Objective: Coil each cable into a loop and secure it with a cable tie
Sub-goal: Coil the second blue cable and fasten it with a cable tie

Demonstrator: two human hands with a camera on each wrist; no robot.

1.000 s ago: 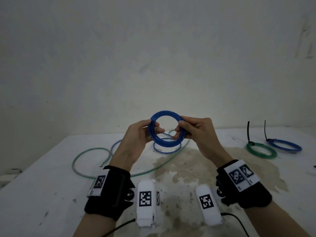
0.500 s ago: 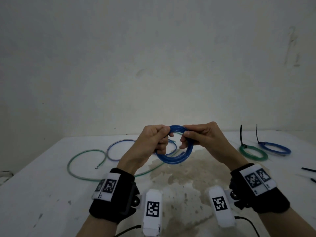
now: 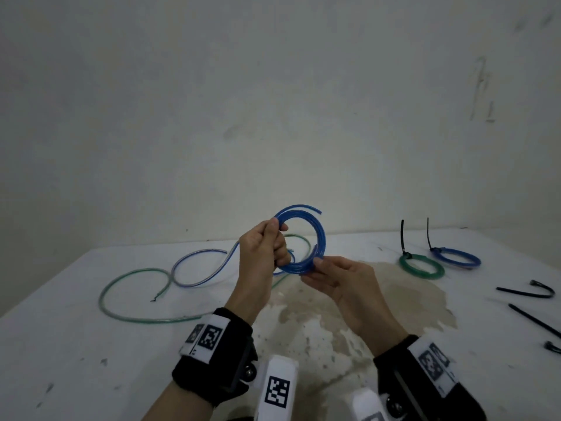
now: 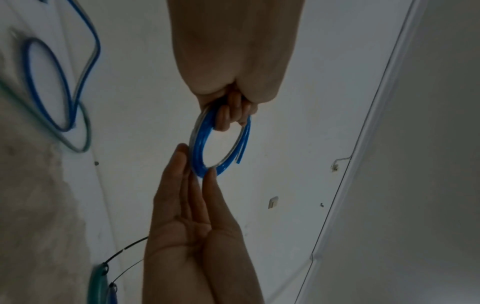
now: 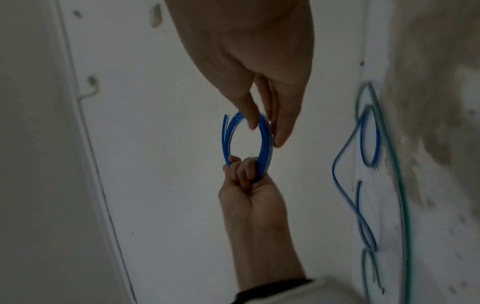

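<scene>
A blue cable coil point(image 3: 320, 238) stands upright in the air above the white table point(image 3: 91, 344). My left hand point(image 3: 277, 241) grips its left side with curled fingers point(image 4: 228, 117). My right hand point(image 3: 311, 268), palm up, pinches the coil's lower right part between thumb and fingertips point(image 5: 279, 135). One free cable end point(image 3: 317, 211) sticks out at the top right of the coil. No tie is around this coil. The wrist views show the same coil point(image 4: 198, 158) point(image 5: 265, 144) held between both hands.
A green coil point(image 3: 422, 268) and a blue coil point(image 3: 457, 259), each with an upright black tie, lie at the back right. Loose black cable ties point(image 3: 529, 292) lie at the right edge. An uncoiled green cable point(image 3: 130, 314) and a bluish cable point(image 3: 197, 268) lie to the left.
The coil has gone from lying low and flat between both hands to standing upright. My right hand has shifted to its lower right, palm up. A free end has sprung out on top.
</scene>
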